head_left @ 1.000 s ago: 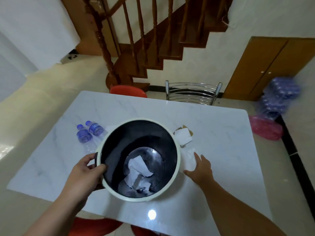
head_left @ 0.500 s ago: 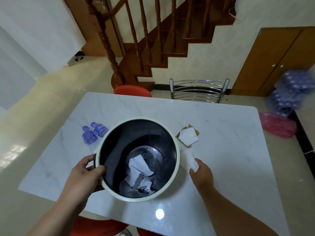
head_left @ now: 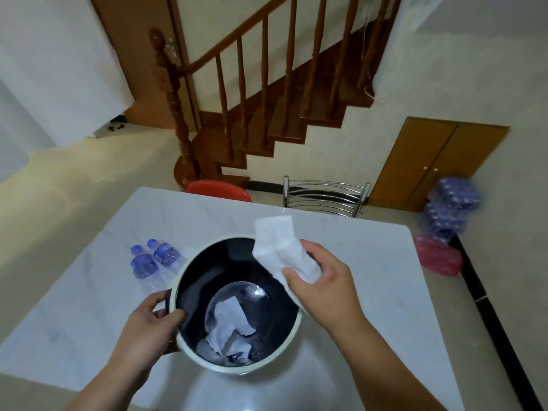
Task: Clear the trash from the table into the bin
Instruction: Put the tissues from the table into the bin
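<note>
A round bin (head_left: 204,361) with a white rim and dark inside stands on the white marble table (head_left: 355,250). Crumpled white paper (head_left: 228,324) lies at its bottom. My left hand (head_left: 148,324) grips the bin's left rim. My right hand (head_left: 323,280) holds a white paper tissue (head_left: 274,241) over the bin's right rim, the sheet sticking up and away from me. Two small water bottles with blue caps (head_left: 154,258) lie on the table left of the bin. The other paper scraps seen earlier are hidden behind my right hand and the tissue.
A red chair (head_left: 219,189) and a metal chair (head_left: 324,195) stand at the table's far side. A wooden staircase (head_left: 267,114) rises behind. Packs of bottled water (head_left: 450,209) and a pink bag (head_left: 439,258) sit on the floor at the right.
My right hand picked the tissue up off the table and lifted it left, over the bin's rim. My left hand stayed on the bin. The camera tilted up.
</note>
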